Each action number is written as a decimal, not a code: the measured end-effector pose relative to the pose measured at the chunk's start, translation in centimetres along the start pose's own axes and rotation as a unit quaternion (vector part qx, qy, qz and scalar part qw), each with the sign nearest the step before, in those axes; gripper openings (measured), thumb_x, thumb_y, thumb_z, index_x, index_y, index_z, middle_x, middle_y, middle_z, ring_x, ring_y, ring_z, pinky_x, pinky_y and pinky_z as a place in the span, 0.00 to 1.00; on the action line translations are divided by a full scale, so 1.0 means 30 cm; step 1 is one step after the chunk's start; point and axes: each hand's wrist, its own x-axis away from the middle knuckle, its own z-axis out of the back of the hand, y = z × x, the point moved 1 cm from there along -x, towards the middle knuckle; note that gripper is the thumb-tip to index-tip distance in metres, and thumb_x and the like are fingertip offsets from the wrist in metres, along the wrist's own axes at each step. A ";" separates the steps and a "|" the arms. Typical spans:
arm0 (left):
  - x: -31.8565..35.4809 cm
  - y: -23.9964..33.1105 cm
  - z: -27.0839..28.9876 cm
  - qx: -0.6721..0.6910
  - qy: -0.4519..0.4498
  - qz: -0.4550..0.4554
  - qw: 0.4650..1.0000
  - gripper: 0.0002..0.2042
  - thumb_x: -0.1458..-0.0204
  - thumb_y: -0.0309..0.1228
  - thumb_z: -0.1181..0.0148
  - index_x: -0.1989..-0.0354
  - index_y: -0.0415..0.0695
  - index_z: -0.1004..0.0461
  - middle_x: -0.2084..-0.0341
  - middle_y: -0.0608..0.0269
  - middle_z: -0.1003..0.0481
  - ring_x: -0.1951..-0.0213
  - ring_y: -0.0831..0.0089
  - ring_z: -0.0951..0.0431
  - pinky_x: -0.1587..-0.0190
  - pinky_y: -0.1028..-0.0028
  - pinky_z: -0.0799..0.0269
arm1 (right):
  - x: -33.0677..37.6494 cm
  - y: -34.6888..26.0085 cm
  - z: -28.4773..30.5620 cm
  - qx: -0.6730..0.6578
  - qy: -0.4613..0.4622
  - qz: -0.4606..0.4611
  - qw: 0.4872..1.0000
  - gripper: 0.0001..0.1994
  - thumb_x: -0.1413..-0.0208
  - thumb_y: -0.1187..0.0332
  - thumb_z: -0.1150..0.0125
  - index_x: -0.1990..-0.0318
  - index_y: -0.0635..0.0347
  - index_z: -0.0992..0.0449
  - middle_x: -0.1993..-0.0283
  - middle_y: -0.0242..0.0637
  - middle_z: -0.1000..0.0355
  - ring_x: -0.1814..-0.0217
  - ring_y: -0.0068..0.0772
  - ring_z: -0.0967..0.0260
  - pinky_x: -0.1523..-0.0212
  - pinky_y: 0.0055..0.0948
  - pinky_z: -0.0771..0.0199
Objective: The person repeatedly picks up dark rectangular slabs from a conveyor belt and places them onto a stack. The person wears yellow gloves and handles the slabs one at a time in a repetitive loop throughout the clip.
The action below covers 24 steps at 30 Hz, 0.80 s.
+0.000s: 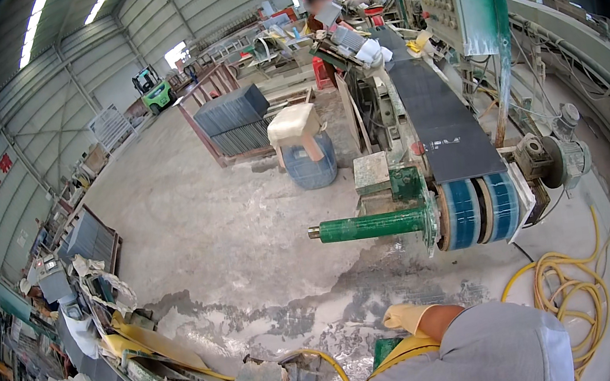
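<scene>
My right hand [409, 316] wears a yellow rubber glove and shows at the bottom of the view, at the end of a grey sleeve [495, 351]. It hovers over the wet concrete floor [277, 317] and touches nothing that I can see; its fingers are partly hidden. Up and to its right is the end of a conveyor machine, with a blue-striped roller [474, 211] and a green shaft [373, 225] sticking out to the left. A dark belt [440, 119] runs away from the roller. My left hand is out of view.
Coiled yellow hose [573, 292] lies on the floor at the right. A second line [143, 372] with rubble and dark slabs runs along the lower left. Farther off are a blue drum [311, 166], a slab rack [235, 118], a green forklift [154, 91] and a person [317, 6].
</scene>
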 end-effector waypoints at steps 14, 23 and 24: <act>-0.032 0.002 0.023 0.069 -0.061 0.012 0.996 0.43 0.49 0.53 0.32 0.34 0.32 0.39 0.44 0.39 0.28 0.44 0.47 0.24 0.43 0.54 0.27 | -0.026 0.138 -0.014 0.049 -0.005 -0.029 0.998 0.18 0.47 0.56 0.40 0.51 0.43 0.14 0.50 0.42 0.18 0.46 0.52 0.21 0.44 0.50 0.24; -0.118 0.096 0.013 0.267 -0.175 0.090 0.944 0.47 0.56 0.43 0.29 0.29 0.33 0.43 0.33 0.37 0.37 0.31 0.44 0.37 0.29 0.53 0.43 | -0.150 0.332 -0.024 0.112 0.048 0.208 0.971 0.21 0.41 0.47 0.43 0.50 0.47 0.15 0.57 0.49 0.18 0.55 0.52 0.20 0.53 0.48 0.22; -0.081 0.044 -0.036 0.223 -0.161 0.112 0.955 0.48 0.57 0.43 0.27 0.29 0.33 0.43 0.34 0.38 0.35 0.32 0.45 0.36 0.30 0.54 0.42 | -0.099 0.222 -0.031 0.096 0.012 0.155 0.983 0.22 0.41 0.46 0.44 0.52 0.47 0.14 0.58 0.51 0.19 0.56 0.51 0.20 0.53 0.47 0.22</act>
